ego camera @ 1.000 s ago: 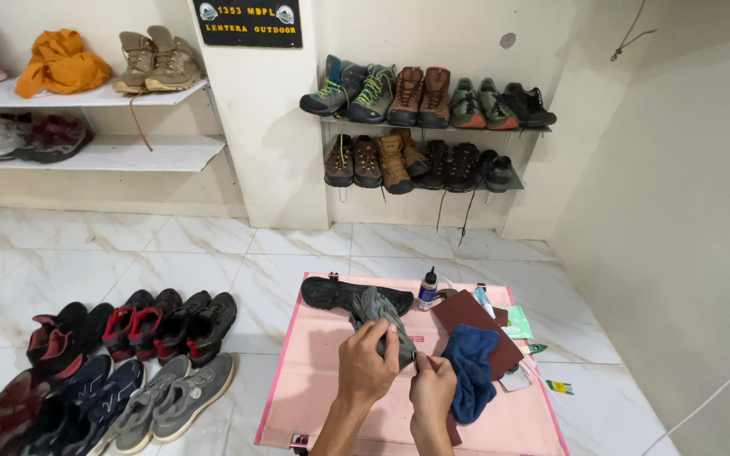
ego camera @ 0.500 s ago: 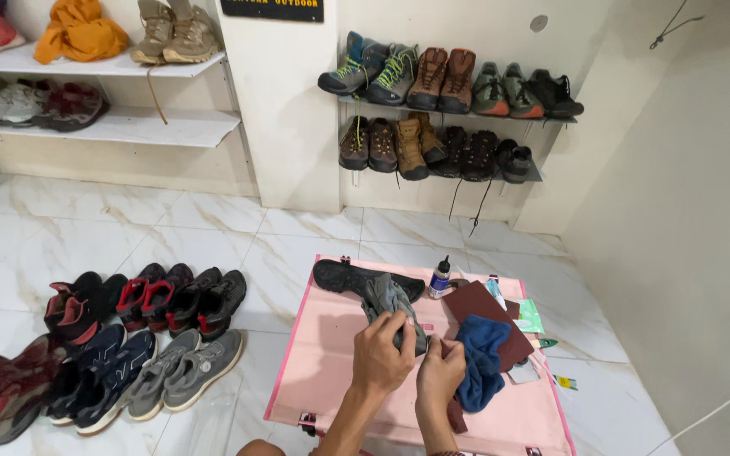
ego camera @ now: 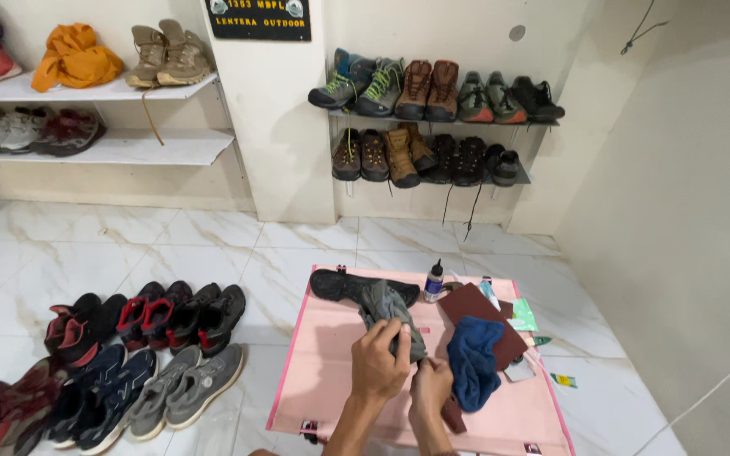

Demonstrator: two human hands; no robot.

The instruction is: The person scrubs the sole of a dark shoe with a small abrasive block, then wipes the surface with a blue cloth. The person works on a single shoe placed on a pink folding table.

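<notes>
A room with cream walls (ego camera: 686,169) and a glossy white marble-tile floor (ego camera: 171,245). Two white shelves (ego camera: 154,148) on the left and two narrow wall racks (ego camera: 433,181) straight ahead hold shoes. More shoes (ego camera: 128,355) stand in rows on the floor, lower left.

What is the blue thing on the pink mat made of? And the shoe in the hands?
The blue thing looks like soft cloth, maybe fleece or towel: it lies crumpled in folds with a dull, fuzzy surface. The pink mat seems smooth plastic or coated fabric, flat with a slight sheen. The shoe looks like grey fabric or mesh, matte and bending under the left hand; its exact weave is too small to tell.
</notes>
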